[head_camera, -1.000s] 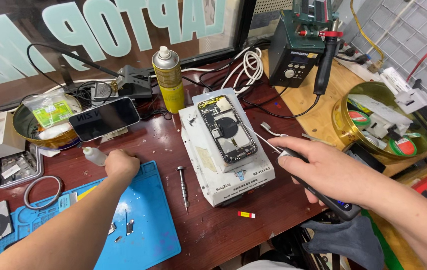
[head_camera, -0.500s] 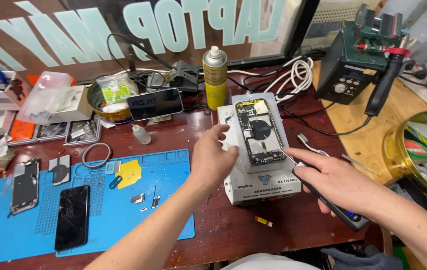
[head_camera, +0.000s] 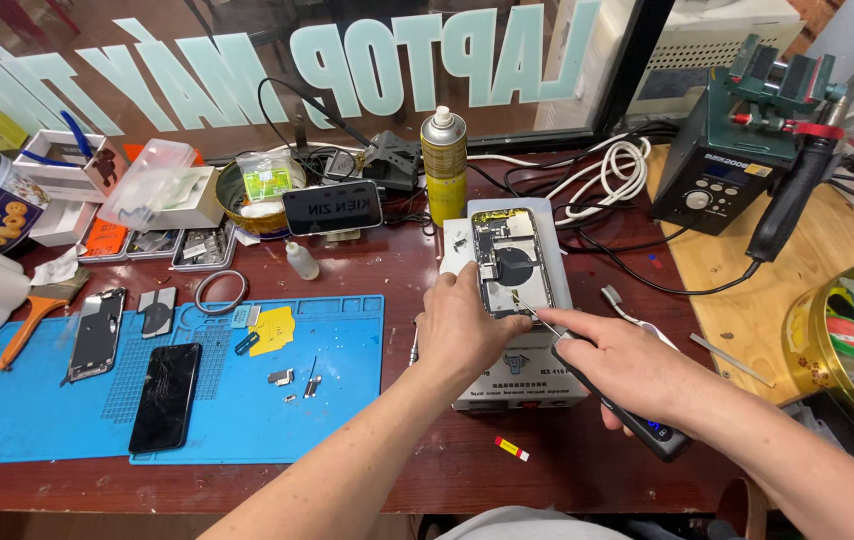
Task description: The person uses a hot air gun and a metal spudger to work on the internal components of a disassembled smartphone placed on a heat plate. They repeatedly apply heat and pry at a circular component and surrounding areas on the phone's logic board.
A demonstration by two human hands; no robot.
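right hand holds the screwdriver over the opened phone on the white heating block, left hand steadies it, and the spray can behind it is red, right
Not quite: the spray can is yellow, not red, as the head view shows. The rest holds: the right hand holds the screwdriver over the opened phone on the white heating block, and the left hand steadies it.

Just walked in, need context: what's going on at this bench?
A person is working on an opened phone with its internals exposed, which lies on a white box-shaped heating platform on the dark red wooden desk. The left hand rests at the phone's lower left edge. The right hand grips a black pen-shaped electric screwdriver, its thin tip on the phone's lower part. A blue silicone work mat to the left holds a black cracked screen and small parts.
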